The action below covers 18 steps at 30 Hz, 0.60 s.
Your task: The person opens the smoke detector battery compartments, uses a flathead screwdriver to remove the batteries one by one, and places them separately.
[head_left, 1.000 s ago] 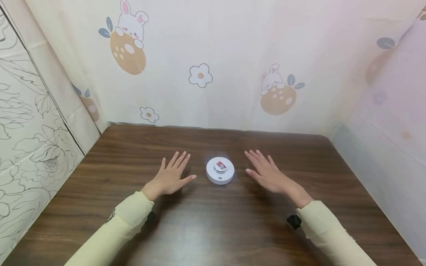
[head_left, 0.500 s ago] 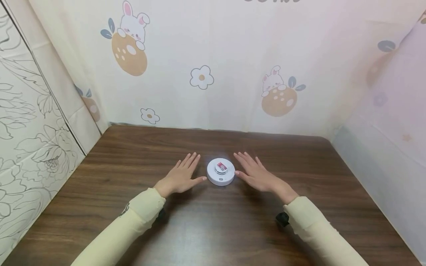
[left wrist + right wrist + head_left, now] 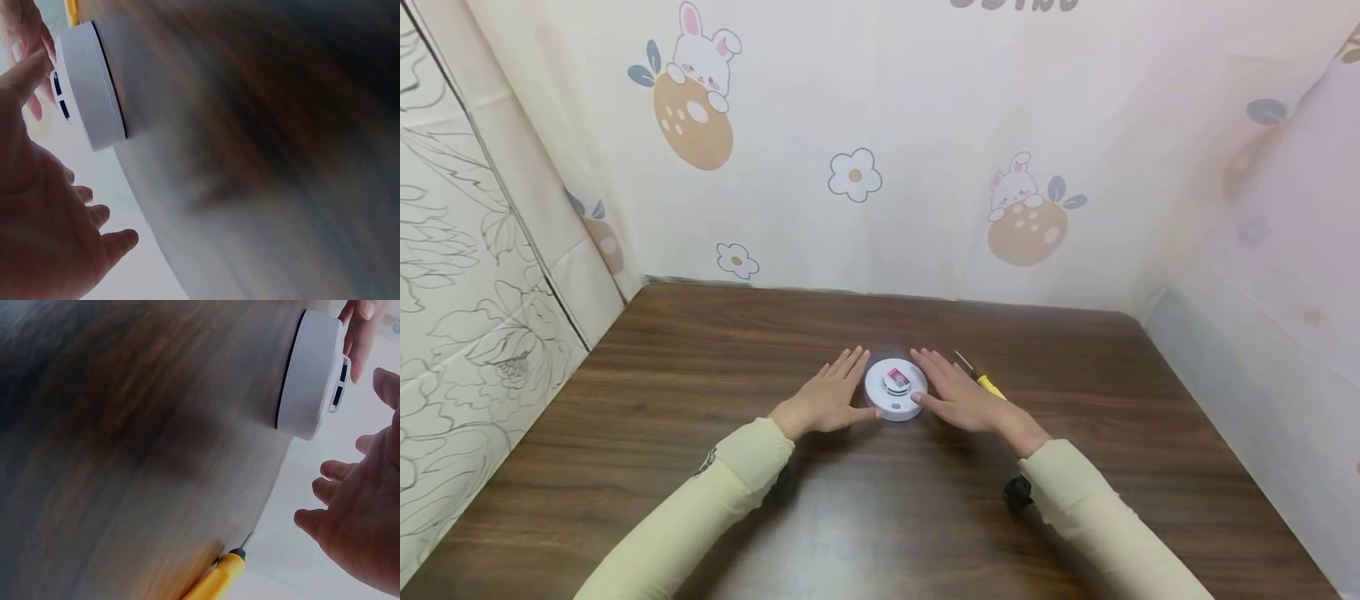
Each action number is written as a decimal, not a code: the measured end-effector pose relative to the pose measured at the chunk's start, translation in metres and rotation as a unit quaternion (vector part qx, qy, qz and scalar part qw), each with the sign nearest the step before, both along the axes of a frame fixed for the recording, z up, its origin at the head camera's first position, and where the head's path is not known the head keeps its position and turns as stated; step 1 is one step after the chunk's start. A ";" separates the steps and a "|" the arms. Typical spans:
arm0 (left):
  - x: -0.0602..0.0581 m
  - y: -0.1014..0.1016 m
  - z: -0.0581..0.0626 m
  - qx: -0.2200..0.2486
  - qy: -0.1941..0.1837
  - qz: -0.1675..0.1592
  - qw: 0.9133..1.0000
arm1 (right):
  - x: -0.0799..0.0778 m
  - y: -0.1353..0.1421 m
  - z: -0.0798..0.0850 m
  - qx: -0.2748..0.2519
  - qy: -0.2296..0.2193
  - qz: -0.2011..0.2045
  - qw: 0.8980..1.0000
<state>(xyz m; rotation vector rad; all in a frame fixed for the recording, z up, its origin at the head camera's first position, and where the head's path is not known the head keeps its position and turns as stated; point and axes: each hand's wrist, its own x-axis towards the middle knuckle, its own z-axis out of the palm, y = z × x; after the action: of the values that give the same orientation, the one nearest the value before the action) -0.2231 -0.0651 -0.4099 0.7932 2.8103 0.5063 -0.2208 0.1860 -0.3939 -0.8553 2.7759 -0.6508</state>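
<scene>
A round white smoke detector, with a red label on its raised centre, lies flat on the dark wooden table between both hands. The left hand is at its left side, fingers extended and the thumb tip right at the rim in the head view. On the other side, the right hand has its fingers stretched forward, and its thumb overlaps the detector's right edge. Both wrist views show the palms facing the detector with the fingers loosely spread. Just beyond the right hand lies a screwdriver with a yellow handle, partly hidden by that hand.
The wooden table runs back to a pale curtain printed with rabbits and flowers. Patterned panels border the left side, and another curtain hangs along the right.
Both hands have moved inward from either side, closing in on the smoke detector. The screwdriver, covered before, now shows past the right hand. The detector stays in place on the table.
</scene>
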 end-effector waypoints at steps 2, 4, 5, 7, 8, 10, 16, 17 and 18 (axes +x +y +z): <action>-0.001 0.003 0.001 0.003 -0.006 -0.004 1.000 | -0.001 -0.002 -0.001 -0.003 -0.010 0.003 1.000; -0.001 0.006 0.001 0.007 -0.013 -0.006 1.000 | -0.001 -0.003 -0.002 -0.003 -0.016 0.006 1.000; -0.002 0.007 0.001 0.009 -0.015 -0.007 1.000 | -0.002 -0.004 -0.002 -0.003 -0.018 0.008 1.000; -0.003 0.009 0.001 0.017 -0.024 -0.010 1.000 | -0.002 -0.004 -0.002 -0.002 -0.027 0.010 1.000; -0.003 0.010 0.001 0.020 -0.031 -0.011 0.999 | -0.002 -0.005 -0.003 -0.003 -0.034 0.011 0.999; -0.004 0.011 0.001 0.037 -0.048 -0.015 0.998 | -0.003 -0.005 -0.003 -0.008 -0.047 0.018 0.999; -0.006 0.014 0.000 0.089 -0.078 -0.034 0.992 | -0.003 -0.004 -0.005 -0.011 -0.077 0.030 0.996; -0.006 0.015 0.000 0.095 -0.079 -0.035 0.992 | -0.002 -0.004 -0.005 -0.009 -0.078 0.030 0.996; -0.006 0.015 0.000 0.102 -0.078 -0.035 0.991 | -0.002 -0.003 -0.005 -0.007 -0.080 0.028 0.996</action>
<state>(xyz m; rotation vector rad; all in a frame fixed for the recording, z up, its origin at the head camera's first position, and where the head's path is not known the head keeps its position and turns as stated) -0.2290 -0.0497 -0.4097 0.8461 2.6057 0.8166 -0.2229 0.1826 -0.3988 -0.8419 2.5995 -0.6964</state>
